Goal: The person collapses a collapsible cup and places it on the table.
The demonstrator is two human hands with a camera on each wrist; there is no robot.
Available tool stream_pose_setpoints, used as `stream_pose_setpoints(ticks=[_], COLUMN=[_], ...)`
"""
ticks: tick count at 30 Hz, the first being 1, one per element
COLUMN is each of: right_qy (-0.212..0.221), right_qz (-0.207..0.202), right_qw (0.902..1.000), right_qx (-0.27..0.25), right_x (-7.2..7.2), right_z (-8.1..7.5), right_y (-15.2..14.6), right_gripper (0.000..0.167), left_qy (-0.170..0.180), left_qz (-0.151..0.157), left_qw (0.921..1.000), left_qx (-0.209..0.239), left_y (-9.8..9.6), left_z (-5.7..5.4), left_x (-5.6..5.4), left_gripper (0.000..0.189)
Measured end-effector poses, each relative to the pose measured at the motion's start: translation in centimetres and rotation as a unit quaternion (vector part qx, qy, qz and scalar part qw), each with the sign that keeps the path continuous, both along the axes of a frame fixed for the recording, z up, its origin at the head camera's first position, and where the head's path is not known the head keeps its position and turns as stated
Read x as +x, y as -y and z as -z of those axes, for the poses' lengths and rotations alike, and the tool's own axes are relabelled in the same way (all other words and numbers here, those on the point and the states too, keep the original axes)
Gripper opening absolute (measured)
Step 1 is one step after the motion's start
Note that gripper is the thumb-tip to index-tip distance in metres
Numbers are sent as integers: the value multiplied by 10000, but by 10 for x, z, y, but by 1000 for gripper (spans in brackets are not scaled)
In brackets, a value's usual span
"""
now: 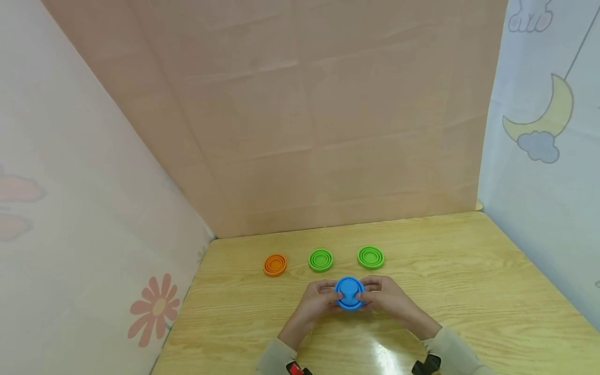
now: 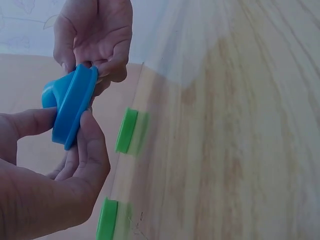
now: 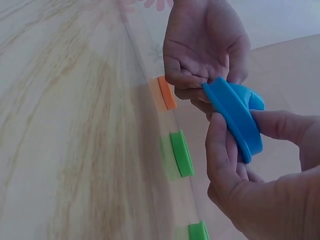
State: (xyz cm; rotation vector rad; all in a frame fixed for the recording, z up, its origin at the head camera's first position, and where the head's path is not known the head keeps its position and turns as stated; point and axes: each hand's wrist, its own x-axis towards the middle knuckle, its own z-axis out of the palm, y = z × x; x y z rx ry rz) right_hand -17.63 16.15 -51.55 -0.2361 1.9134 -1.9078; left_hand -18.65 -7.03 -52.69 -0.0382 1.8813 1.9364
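A blue round collapsible silicone cup [image 1: 349, 284] is raised above the table between both hands. My left hand [image 1: 316, 302] pinches its left edge, and my right hand [image 1: 386, 299] pinches the right edge. Each thumb presses on the face turned up toward the head camera, while the other fingers lie behind the rim. From the side, in the left wrist view, the blue cup [image 2: 75, 107] is tilted, and its middle bulges unevenly out past the ring. The right wrist view shows the same bulge on the blue cup [image 3: 237, 117].
Beyond the hands, an orange collapsed cup [image 1: 275, 265] and two green collapsed cups, one in the middle [image 1: 321, 260] and one at right [image 1: 371, 257], lie flat in a row on the wooden table [image 1: 469, 281]. A tan panel [image 1: 328, 130] stands along the back edge.
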Motion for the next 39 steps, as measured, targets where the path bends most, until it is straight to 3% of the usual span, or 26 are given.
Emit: stream_pose_setpoints(ticks=[5, 10, 20, 27, 34, 39], right_qy=[-19, -77, -136, -250, -299, -273], right_qz=[4, 136, 474, 867, 943, 997], right_qw=[9999, 9981, 9950, 9895, 9880, 9874], right_qx=[165, 602, 872, 1132, 1183, 1196], right_x=[0, 0, -1, -4, -5, -4], right_z=[-1, -1, -3, -6, -4, -2], right_y=[3, 7, 11, 13, 15, 16], right_gripper=[63, 67, 68, 64, 58, 57], left_qy=[-68, -86, -196, -265, -207, -176], left_qz=[-119, -84, -21, 105, 159, 23], left_qw=[9999, 9998, 9995, 9996, 9989, 9994], left_qx=[-82, -156, -261, -20, 383, 288], left_y=[0, -1, -4, -6, -7, -8], left_z=[1, -2, -9, -12, -9, -5], left_x=[0, 0, 2, 5, 5, 6], left_gripper=[40, 39, 40, 49, 53, 51])
